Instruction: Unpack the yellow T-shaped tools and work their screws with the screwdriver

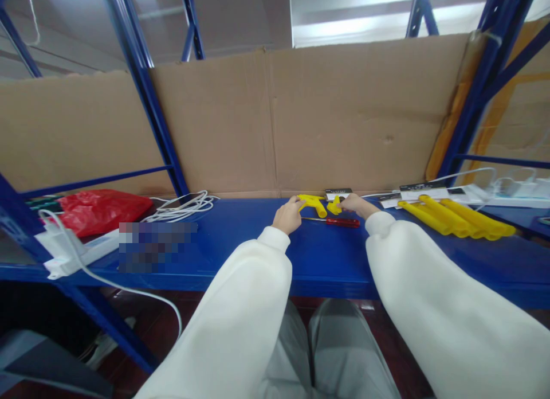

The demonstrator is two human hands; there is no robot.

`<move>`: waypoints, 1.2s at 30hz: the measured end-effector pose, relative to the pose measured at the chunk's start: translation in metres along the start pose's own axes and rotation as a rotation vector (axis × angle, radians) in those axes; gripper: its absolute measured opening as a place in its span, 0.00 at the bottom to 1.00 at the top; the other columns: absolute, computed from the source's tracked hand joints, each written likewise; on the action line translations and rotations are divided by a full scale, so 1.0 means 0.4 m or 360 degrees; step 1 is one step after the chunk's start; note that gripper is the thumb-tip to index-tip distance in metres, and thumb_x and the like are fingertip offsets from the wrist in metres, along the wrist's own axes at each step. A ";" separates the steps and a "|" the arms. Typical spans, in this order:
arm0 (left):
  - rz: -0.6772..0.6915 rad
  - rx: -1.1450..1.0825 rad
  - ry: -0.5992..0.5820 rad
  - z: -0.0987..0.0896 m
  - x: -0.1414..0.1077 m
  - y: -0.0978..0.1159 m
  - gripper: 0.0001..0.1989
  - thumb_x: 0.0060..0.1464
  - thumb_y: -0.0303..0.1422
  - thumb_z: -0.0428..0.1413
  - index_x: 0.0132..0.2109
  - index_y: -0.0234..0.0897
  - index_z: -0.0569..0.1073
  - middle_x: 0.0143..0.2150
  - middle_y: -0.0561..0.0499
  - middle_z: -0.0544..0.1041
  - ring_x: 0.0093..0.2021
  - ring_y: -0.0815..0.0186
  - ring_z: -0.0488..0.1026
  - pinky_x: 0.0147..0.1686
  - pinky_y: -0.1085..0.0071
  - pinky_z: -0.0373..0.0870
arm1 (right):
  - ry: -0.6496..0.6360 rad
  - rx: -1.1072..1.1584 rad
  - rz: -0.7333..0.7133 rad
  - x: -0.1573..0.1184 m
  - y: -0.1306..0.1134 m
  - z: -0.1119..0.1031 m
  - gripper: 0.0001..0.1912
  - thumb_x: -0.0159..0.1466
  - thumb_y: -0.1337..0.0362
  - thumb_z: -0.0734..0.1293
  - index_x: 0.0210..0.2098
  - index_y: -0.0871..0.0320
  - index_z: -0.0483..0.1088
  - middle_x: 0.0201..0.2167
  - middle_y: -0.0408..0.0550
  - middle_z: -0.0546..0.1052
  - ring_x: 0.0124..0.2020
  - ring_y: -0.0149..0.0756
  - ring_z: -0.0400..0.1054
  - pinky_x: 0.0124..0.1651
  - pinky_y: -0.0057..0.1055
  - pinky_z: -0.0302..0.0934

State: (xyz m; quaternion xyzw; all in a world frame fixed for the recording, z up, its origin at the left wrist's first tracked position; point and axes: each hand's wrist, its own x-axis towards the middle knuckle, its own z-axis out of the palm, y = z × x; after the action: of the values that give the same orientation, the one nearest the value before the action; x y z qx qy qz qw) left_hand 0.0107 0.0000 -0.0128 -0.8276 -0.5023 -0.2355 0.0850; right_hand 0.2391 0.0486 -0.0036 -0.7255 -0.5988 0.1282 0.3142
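Observation:
My left hand is closed on a yellow plastic part with a tube-like arm, held just over the blue shelf top. A smaller yellow piece is in the fingers of my right hand, a short gap to the right of the first part. Below both hands a screwdriver with a red handle lies flat, its shaft pointing left. Several yellow tubes lie side by side to the right of my right forearm. The exact shape of each held part is too small to make out.
A red plastic bag, a coiled white cable and a white power strip lie at the left. Another power strip and black-and-white cards are at the right. Cardboard closes the back between blue posts.

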 end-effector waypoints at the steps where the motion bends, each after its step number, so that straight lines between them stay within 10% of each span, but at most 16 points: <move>1: -0.0014 -0.0003 -0.0002 -0.002 -0.001 0.000 0.26 0.59 0.21 0.49 0.61 0.44 0.73 0.64 0.46 0.69 0.55 0.57 0.76 0.56 0.64 0.73 | -0.0034 -0.0065 0.0036 0.007 -0.001 0.007 0.06 0.57 0.71 0.69 0.33 0.67 0.78 0.24 0.51 0.78 0.26 0.37 0.70 0.27 0.29 0.62; 13: -0.0005 -0.0037 -0.0052 -0.005 -0.002 0.007 0.26 0.59 0.21 0.48 0.62 0.43 0.72 0.65 0.47 0.68 0.58 0.58 0.74 0.57 0.67 0.71 | -0.0159 -0.0640 -0.0009 0.044 -0.014 0.048 0.22 0.60 0.66 0.66 0.52 0.68 0.75 0.48 0.63 0.79 0.48 0.47 0.75 0.41 0.31 0.66; 36: -0.0011 -0.0057 -0.0045 0.002 0.001 0.007 0.26 0.59 0.22 0.49 0.62 0.44 0.72 0.64 0.48 0.68 0.58 0.58 0.74 0.58 0.65 0.70 | -0.0267 -0.0795 -0.0159 -0.016 -0.050 0.055 0.18 0.61 0.60 0.65 0.49 0.57 0.76 0.47 0.59 0.79 0.54 0.53 0.71 0.57 0.48 0.58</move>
State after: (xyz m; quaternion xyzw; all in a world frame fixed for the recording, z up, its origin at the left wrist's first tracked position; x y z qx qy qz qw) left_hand 0.0136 -0.0010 -0.0129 -0.8306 -0.5020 -0.2331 0.0622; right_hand 0.2094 0.0507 -0.0097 -0.7368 -0.6709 0.0205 0.0806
